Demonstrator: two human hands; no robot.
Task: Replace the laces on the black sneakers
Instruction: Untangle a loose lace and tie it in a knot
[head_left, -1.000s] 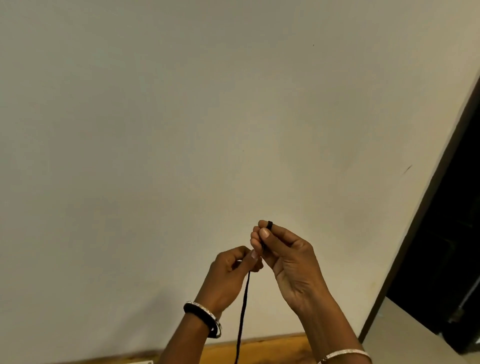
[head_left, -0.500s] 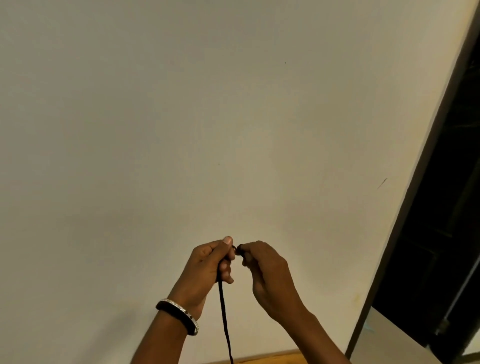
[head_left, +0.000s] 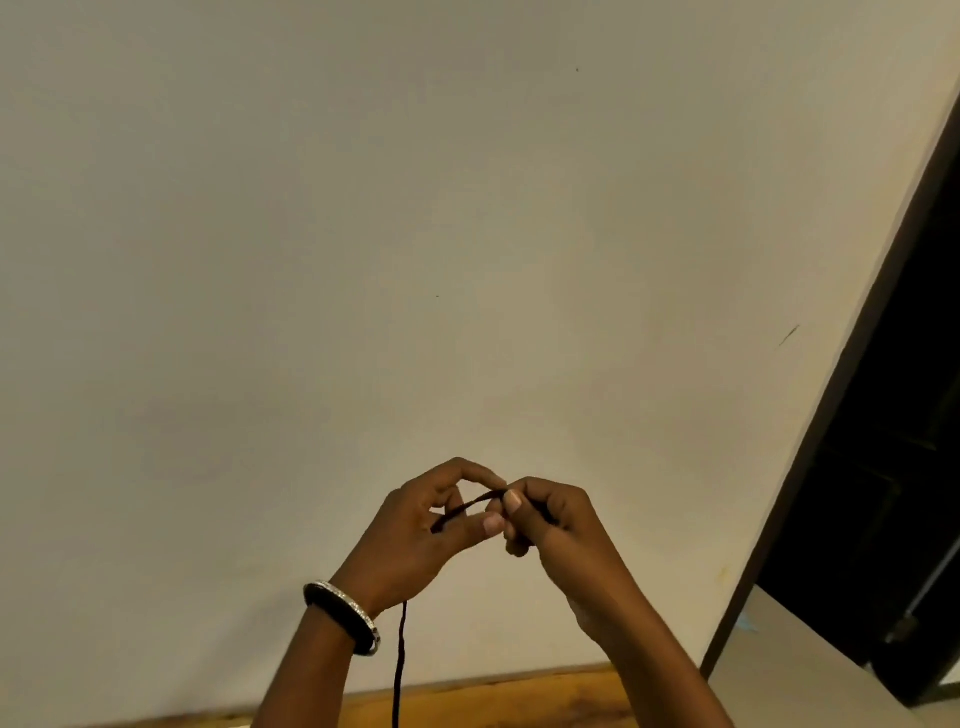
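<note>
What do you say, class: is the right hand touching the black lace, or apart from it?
Touching. The head view shows the right hand pinching the black lace between thumb and fingers, with no gap.

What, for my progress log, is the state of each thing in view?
Lace: stretched between both hands, tail hanging down.
Left hand: holds the lace.
Right hand: pinches the lace.
Bangle: on the left wrist.

left hand (head_left: 415, 535) + right hand (head_left: 550, 525): pinch black lace (head_left: 470, 506) between them | lace tail hangs below left wrist
</note>
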